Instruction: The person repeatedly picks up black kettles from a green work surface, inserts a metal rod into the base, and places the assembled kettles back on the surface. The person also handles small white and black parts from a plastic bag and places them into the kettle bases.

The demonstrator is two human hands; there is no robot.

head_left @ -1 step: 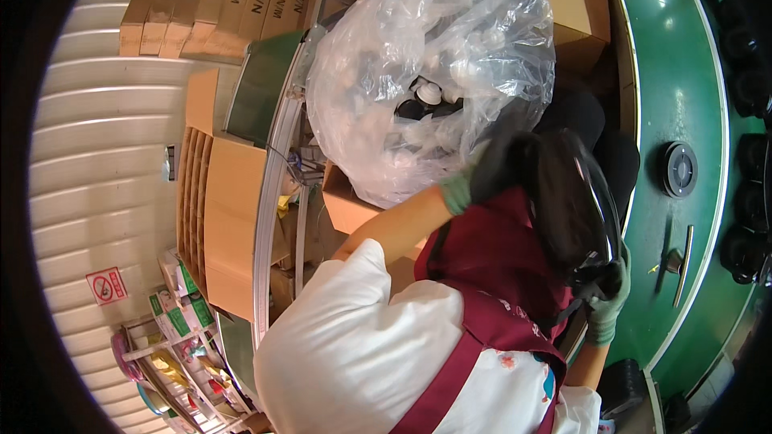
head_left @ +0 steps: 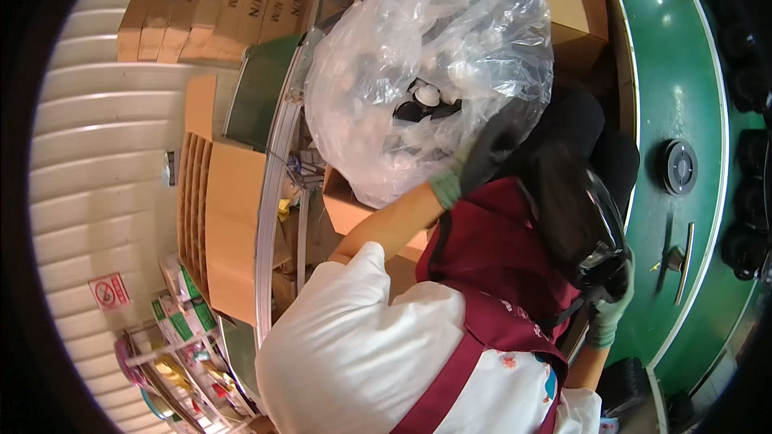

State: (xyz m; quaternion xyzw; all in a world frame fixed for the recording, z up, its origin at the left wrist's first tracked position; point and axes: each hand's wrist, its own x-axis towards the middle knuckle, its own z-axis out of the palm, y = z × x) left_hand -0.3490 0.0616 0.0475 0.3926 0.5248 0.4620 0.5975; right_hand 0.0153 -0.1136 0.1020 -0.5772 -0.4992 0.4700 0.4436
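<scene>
A large glossy black rounded object (head_left: 572, 213) lies across my lap, over a maroon apron; its exact kind is not clear. My right hand (head_left: 615, 285), in a green glove with a dark palm, is closed on its lower end. My left hand (head_left: 492, 149), gloved alike, is beside the clear plastic bag (head_left: 362, 104), near the object's upper end. Its fingers blend into the dark trousers, so their pose and any contact are hidden. Inside the bag, white and black cap-like pieces (head_left: 427, 95) show through the opening.
On my right is a green bench (head_left: 663, 48) bearing a black round disc (head_left: 680, 167) and a metal-handled tool (head_left: 683, 265). Black rounded items (head_left: 748, 161) line its far side. A divided cardboard box (head_left: 233, 229) stands left. Flat cartons (head_left: 213, 12) lean against the wall.
My left hand has shifted slightly up and left, toward the bag. The black object has tilted a little and its upper part shows more. My right hand keeps hold of its lower end.
</scene>
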